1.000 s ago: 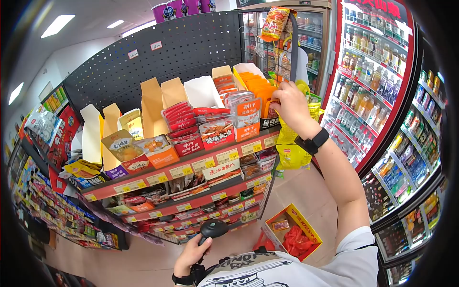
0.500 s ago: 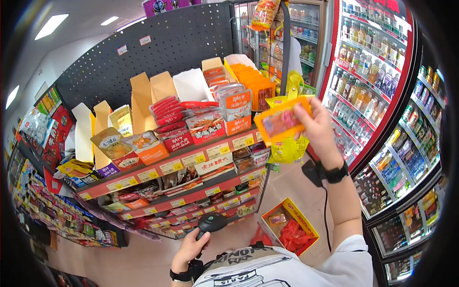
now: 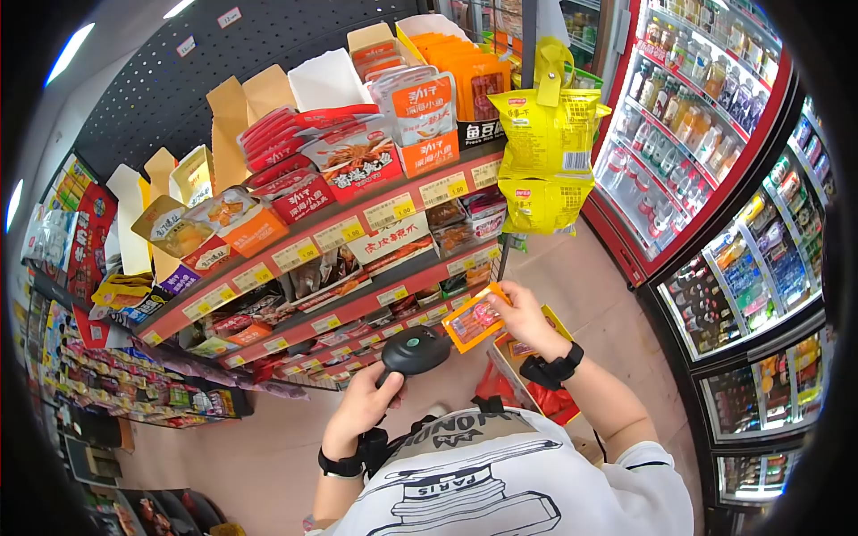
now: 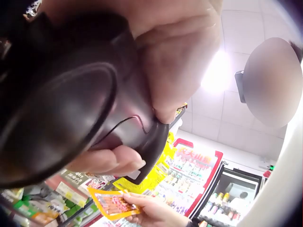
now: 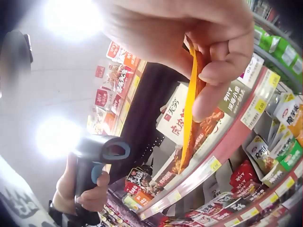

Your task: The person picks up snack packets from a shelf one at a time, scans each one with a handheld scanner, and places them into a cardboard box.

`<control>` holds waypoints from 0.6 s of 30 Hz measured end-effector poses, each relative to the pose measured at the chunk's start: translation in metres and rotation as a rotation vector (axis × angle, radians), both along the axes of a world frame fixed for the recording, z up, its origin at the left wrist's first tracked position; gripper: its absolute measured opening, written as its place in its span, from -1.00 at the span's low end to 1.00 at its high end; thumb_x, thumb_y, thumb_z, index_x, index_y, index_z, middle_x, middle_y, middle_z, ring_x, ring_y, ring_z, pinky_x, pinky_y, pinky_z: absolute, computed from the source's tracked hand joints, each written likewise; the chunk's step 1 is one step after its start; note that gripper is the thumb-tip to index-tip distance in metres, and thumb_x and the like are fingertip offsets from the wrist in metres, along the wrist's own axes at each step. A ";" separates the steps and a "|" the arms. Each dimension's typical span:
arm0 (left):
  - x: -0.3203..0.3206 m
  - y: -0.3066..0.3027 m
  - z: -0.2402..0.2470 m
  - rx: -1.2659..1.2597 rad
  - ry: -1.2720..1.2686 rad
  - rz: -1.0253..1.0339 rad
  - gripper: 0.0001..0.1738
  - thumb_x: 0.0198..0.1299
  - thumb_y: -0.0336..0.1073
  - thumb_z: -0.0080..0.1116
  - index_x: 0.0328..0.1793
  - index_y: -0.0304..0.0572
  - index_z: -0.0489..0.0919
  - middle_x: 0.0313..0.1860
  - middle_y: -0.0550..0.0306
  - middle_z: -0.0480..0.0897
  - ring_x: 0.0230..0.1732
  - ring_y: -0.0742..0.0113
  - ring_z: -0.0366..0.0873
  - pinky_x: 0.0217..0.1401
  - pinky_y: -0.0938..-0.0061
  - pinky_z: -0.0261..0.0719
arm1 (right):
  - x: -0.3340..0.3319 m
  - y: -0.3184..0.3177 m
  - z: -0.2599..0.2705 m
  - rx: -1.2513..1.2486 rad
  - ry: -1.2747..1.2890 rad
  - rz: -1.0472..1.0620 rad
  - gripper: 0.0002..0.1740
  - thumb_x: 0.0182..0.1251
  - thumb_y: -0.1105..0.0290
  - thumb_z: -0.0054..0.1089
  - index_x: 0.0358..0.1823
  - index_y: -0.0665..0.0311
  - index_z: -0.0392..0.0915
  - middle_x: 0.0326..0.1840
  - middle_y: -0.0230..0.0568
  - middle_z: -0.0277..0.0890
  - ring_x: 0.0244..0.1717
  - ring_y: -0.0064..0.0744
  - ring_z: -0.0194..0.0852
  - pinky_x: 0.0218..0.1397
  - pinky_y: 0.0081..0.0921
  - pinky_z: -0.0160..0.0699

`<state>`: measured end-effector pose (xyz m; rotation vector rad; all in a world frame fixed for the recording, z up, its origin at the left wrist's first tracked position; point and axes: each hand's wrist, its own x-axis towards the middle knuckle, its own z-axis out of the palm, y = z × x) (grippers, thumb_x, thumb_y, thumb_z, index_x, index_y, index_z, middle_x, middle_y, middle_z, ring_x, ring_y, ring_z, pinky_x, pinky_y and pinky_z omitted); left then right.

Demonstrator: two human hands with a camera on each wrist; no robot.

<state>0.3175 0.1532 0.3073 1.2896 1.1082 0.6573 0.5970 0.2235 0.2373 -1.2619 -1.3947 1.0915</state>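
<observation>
In the head view my left hand grips the handle of a black scanner, its head pointing toward the right hand. My right hand pinches an orange snack packet by one edge, just right of the scanner and not touching it. The right wrist view has the packet edge-on between thumb and fingers, with the left hand round the scanner behind. From the left wrist, the packet shows its see-through front in the right hand.
A snack shelf with open boxes runs across the left and middle. Yellow bags hang at its right end. Drink fridges line the right side. A yellow-edged box with red bags stands on the floor below the right forearm.
The right hand has drawn the orange packet out of its shelf box and brought it down beside the scanner. The left hand and scanner have risen slightly, and the head view has tilted down.
</observation>
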 end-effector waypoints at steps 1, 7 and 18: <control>0.001 0.001 -0.001 -0.006 0.004 -0.004 -0.65 0.28 -0.08 -0.01 -0.29 -0.27 0.44 -0.51 0.26 0.49 -0.51 0.55 0.40 -0.43 0.62 0.39 | -0.002 -0.001 -0.002 -0.006 0.004 -0.004 -0.82 0.31 0.41 0.02 -0.18 0.40 0.44 -0.43 -0.27 0.49 -0.52 -0.58 0.46 -0.60 -0.56 0.48; 0.007 0.003 -0.003 -0.029 0.112 -0.059 -0.66 0.32 -0.13 -0.11 -0.14 -0.31 0.47 -0.49 0.24 0.47 -0.49 0.54 0.37 -0.41 0.61 0.39 | -0.003 -0.004 -0.021 -0.038 0.047 0.006 -0.81 0.30 0.39 0.03 -0.22 0.41 0.45 -0.43 -0.21 0.50 -0.48 -0.54 0.48 -0.51 -0.55 0.49; 0.009 0.005 -0.005 -0.049 0.128 -0.053 -0.63 0.26 -0.05 0.02 -0.27 -0.27 0.47 -0.53 0.25 0.48 -0.51 0.51 0.43 -0.42 0.59 0.44 | -0.005 -0.008 -0.016 -0.027 0.044 -0.002 -0.82 0.28 0.41 0.05 -0.26 0.42 0.45 -0.44 -0.17 0.49 -0.39 -0.50 0.43 -0.27 -0.49 0.41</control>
